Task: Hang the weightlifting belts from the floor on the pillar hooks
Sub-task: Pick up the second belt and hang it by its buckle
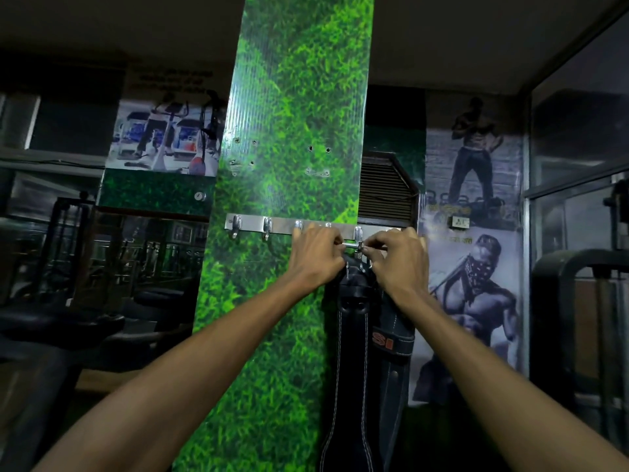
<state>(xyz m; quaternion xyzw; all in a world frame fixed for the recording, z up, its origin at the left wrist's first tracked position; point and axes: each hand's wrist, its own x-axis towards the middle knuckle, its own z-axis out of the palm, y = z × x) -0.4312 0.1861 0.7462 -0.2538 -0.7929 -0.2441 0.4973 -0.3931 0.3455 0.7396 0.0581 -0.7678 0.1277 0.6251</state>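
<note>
Partly hidden buckle (354, 246), left hand (315, 258), right hand (398, 258), belt (354, 352) cropped below

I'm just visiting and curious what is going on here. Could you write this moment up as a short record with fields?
place: gym, at a pillar covered in a green grass print
hook rail: metal rail of hooks fixed across the pillar
belt: black weightlifting belt hanging down below the hands
buckle: metal buckle bar held at a hook near the rail's right end
left hand: left hand pinching the buckle's left side
right hand: right hand pinching its right side
free hooks: at least two on the left
second belt: partly visible behind, red lettering
</note>
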